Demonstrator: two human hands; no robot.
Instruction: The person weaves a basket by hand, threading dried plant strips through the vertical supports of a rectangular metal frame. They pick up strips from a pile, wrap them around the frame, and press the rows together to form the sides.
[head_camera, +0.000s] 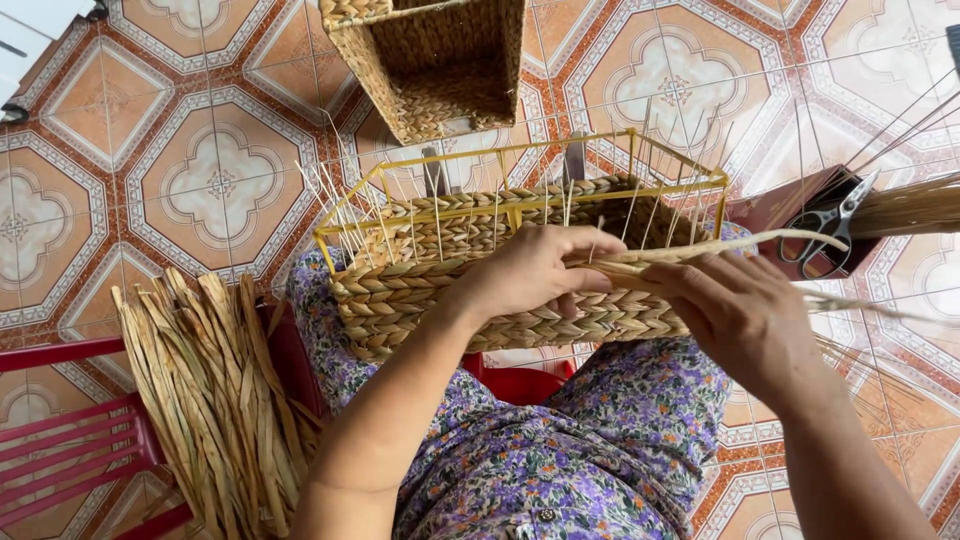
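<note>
Head view, looking down at your lap. A half-woven basket (500, 290) rests on your knees, over a floral dress (600, 430). It is built around a yellow wire frame (520, 205), and thin pale spokes (440, 215) stand up from the woven part.

Your left hand (530, 270) lies on the near wall of the basket, fingers curled over the top braid and pressing it down. Your right hand (745, 315) sits just right of it, fingers closed around a flat dried strand (700, 250) that runs from the basket rim out to the right.

As a judgement of progress: braided rows cover the lower part of the walls, roughly up to your hands. Above them the upper frame and spokes are bare, so the top rows and rim appear left to weave.

At your left, a bundle of dried leaves (210, 390) leans against a red chair (70, 440). Ahead, on the patterned tile floor (200, 150), stands a finished woven basket (440, 60). To the right, scissors (825, 225) lie on a dark red stool, beside more dried stalks (910, 205).
</note>
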